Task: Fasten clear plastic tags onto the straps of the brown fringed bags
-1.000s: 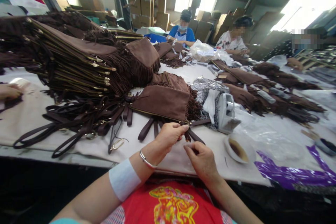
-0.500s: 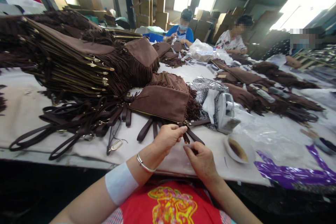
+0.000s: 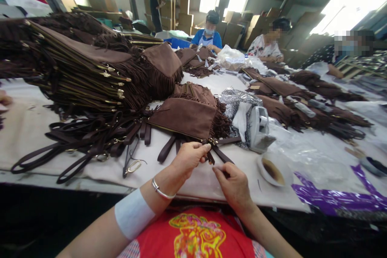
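A brown fringed pouch [image 3: 184, 117] lies in front of me, its zipped edge facing my body. My left hand [image 3: 192, 157] is closed at the pouch's near right corner, pinching a short dark strap end [image 3: 209, 157] beside gold hardware. Just right of it, my right hand [image 3: 231, 181] has thumb and index finger pressed together close to the strap's tip. Whatever sits in that pinch is too small to make out. Loose dark wrist straps [image 3: 167, 149] stick out from under the pouch.
Stacked fringed pouches [image 3: 81, 68] and a heap of dark straps [image 3: 90, 141] fill the left. To the right are a silvery plastic bag [image 3: 242, 109], a white bowl of brown liquid [image 3: 273, 171] and purple plastic [image 3: 329, 197]. Co-workers sit across the table.
Both my hands stay almost in place; the left forearm has shifted slightly left. A person's fingers have appeared at the far left edge. The standing person at the back has turned a little.
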Tool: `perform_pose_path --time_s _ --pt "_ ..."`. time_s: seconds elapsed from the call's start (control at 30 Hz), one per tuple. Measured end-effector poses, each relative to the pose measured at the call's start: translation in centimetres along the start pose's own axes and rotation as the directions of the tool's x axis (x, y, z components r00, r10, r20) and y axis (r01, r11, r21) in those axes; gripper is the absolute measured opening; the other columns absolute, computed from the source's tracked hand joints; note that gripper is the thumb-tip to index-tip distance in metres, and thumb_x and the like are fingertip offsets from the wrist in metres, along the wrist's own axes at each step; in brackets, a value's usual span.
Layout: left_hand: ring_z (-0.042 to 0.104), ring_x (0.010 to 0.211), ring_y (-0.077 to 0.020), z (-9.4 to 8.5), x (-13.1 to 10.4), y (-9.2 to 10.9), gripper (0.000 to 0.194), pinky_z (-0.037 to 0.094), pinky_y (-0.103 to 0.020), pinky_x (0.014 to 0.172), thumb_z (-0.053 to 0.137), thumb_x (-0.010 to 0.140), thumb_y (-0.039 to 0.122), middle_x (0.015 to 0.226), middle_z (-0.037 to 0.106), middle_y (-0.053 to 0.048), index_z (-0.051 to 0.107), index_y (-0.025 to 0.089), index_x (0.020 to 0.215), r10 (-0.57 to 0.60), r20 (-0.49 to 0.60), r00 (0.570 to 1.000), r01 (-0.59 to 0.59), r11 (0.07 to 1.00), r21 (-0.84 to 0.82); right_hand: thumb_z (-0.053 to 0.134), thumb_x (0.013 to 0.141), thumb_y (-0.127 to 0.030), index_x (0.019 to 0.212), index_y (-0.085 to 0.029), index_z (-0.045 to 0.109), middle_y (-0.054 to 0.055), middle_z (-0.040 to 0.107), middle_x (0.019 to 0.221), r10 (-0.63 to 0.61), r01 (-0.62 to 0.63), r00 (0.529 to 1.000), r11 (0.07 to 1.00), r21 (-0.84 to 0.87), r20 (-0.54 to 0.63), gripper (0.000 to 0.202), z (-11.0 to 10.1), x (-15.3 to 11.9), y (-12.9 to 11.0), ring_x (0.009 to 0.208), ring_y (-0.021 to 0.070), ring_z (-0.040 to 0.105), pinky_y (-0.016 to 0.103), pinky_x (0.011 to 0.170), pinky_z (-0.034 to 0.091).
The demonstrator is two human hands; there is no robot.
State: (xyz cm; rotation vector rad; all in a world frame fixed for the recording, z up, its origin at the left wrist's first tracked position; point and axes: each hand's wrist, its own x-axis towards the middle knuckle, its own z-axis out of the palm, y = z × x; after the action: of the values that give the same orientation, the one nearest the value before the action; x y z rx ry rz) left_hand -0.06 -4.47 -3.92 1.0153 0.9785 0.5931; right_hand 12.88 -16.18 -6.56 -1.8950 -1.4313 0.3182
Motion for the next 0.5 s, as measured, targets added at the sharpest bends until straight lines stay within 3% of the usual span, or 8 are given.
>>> perform_pose_path --time_s 0.5 --pt "0.029 0.036 -0.0032 0.90 -0.06 0.04 0.030 0.018 -0.020 0.039 0.066 0.077 0.037 0.045 0.049 0.004 0.055 0.015 0.060 0.005 -0.069 0.998 -0.007 1.000 -0.023 0.060 0.087 -0.034 0.064 -0.019 0.057 -0.002 0.053 0.062 -0.004 0.007 0.998 0.998 0.060 -0.058 0.027 0.20 -0.32 0.15 0.060 0.0138 0.050 0.026 0.059 0.037"
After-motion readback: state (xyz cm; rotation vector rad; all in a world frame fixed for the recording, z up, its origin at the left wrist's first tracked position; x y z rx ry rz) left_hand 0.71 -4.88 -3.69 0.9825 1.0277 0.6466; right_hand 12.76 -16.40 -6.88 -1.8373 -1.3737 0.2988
